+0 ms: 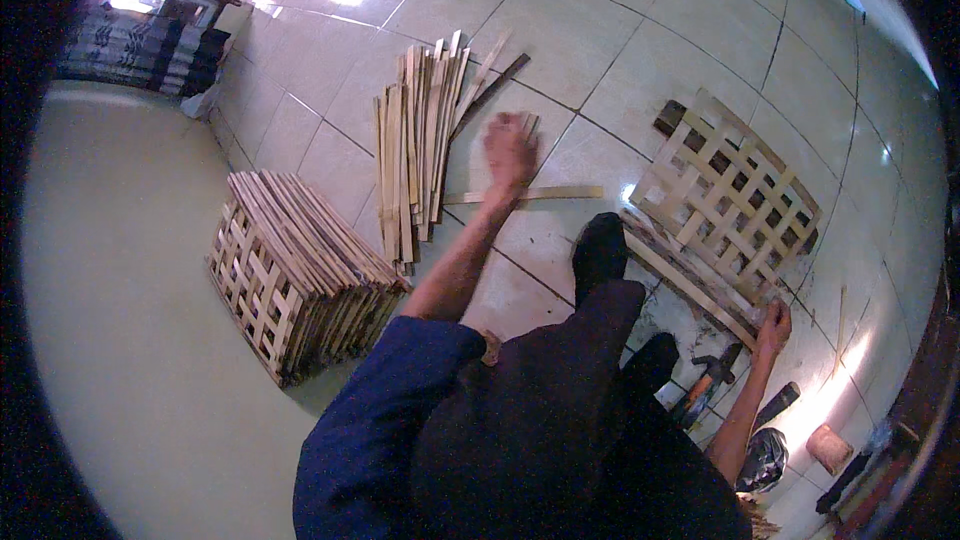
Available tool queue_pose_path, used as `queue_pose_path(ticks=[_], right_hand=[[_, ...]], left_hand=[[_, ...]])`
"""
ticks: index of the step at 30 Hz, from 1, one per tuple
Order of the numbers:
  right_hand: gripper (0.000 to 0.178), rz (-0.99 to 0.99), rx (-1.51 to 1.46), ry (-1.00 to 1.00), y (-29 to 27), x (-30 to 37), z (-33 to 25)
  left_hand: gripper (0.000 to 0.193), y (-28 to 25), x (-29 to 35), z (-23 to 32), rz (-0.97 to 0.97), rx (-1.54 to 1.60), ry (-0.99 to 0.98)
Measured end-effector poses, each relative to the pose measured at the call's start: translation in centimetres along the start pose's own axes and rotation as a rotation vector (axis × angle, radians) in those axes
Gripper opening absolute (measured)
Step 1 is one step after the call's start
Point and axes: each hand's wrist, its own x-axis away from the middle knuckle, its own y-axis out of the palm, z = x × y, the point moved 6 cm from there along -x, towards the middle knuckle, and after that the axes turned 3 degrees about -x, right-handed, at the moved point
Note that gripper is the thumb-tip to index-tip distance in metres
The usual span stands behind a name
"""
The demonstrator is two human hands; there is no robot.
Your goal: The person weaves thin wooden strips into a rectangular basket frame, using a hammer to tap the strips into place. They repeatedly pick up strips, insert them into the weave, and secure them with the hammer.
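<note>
My left hand (pixel 512 148) is blurred by motion above the floor, right of a pile of loose wooden strips (pixel 420 140). Its fingers look curled, and a short strip end shows beside them; whether they grip it I cannot tell. A single pale strip (pixel 565 193) lies across the floor under my left wrist. My right hand (pixel 773 325) is closed, pinching the near right end of a wooden slat (pixel 690 280). That slat runs along the near edge of a woven lattice panel (pixel 730 185) lying on the floor.
At left stands a stack of lattice panels (pixel 300 270). A hammer (pixel 710 380) lies by my feet, near a black plastic bag (pixel 765 460) and a brownish block (pixel 829 449). My dark-clad foot (pixel 600 250) is between the hands. Dark patterned cloth (pixel 135 50) is at far left.
</note>
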Motion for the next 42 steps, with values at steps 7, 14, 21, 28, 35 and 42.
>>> queue_pose_path(ticks=[7, 14, 21, 28, 35, 42], right_hand=[[0.039, -0.031, -0.006, 0.051, -1.4, 0.6, 1.5], [0.035, -0.007, 0.026, -0.095, -2.6, 1.7, -1.4], [0.03, 0.014, 0.127, -0.203, -0.8, 2.5, -2.0], [0.028, -0.018, 0.146, -0.188, -0.9, 3.4, -4.0], [0.027, -0.043, 0.087, -0.136, -1.3, 3.5, -4.9], [0.034, -0.183, 0.185, -0.216, 0.3, 5.3, -7.4]], left_hand=[[0.033, -4.1, 2.2, -13.4, -0.171, -0.241, 0.019], [0.017, -3.1, 1.7, -15.2, -0.2, -0.153, 0.047], [0.028, -3.4, 3.6, -11.8, -0.145, -0.351, 0.036], [0.016, -0.8, 7.7, -16.2, -0.257, 0.454, -0.242], [0.026, -3.5, 8.2, -13.3, -0.453, 0.817, -0.563], [0.032, -1.3, 9.1, -14.9, -0.478, 1.235, -0.785]])
